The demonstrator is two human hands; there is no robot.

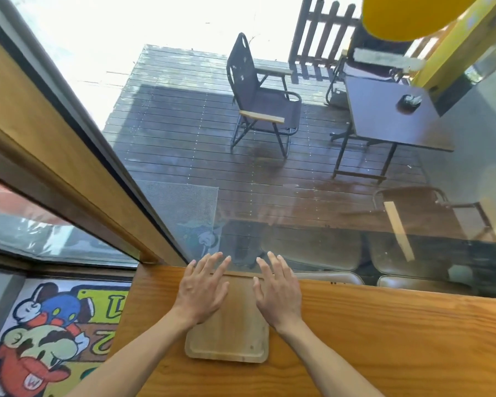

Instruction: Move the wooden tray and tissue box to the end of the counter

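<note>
Seen from the head camera, both hands lie flat and open, fingers spread, palms down over the far half of the wooden tray (229, 330), gripping nothing. The left hand (202, 290) covers the tray's far left corner, its fingertips reaching past the tray's far edge toward the window glass (298, 181). The right hand (278, 290) covers the far right corner in the same way, with a bare strip of tray between the two hands. Whether the palms press on the wood or hover just above it cannot be told. The tray lies flat on the wooden counter (384, 339), its near end showing below the wrists and between the two forearms, its far edge close to the glass in front of the fingertips. To the left of the left hand the counter ends, and beyond that edge a cartoon floor mat (52, 339) lies lower down. Beyond the fingertips, through the glass, a dark folding chair (258, 101) stands on a wooden deck (184, 124), and a dark table (390, 110) stands farther off to the right of the right hand. No tissue box is in view.
</note>
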